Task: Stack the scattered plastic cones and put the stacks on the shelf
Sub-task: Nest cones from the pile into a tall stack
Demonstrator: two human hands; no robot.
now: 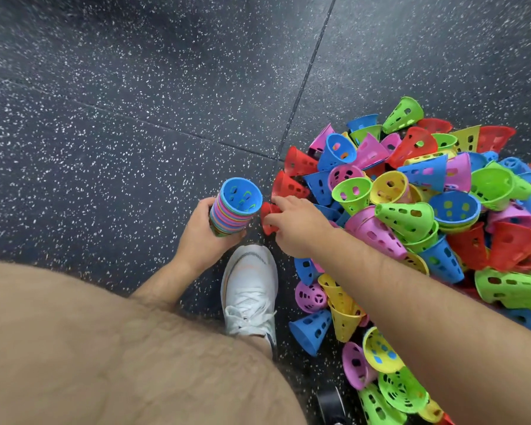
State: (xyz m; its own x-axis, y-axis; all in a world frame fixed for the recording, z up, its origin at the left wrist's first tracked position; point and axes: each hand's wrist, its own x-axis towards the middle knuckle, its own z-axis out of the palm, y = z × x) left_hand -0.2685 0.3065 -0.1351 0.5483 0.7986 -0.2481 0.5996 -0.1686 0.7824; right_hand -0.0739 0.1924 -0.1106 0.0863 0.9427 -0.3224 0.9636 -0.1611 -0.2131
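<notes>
Your left hand (201,231) is gripping one cone stack (238,210), your right hand (298,227) pinching a red cone (268,216) beside the pile (411,210); most cones are lying unstacked.

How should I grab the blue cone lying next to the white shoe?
Pinch the blue cone by its wide rim, coming from the white shoe side. It lies tipped over, rim towards the shoe with nothing between, and its narrow end is tucked against the yellow cones.
</notes>
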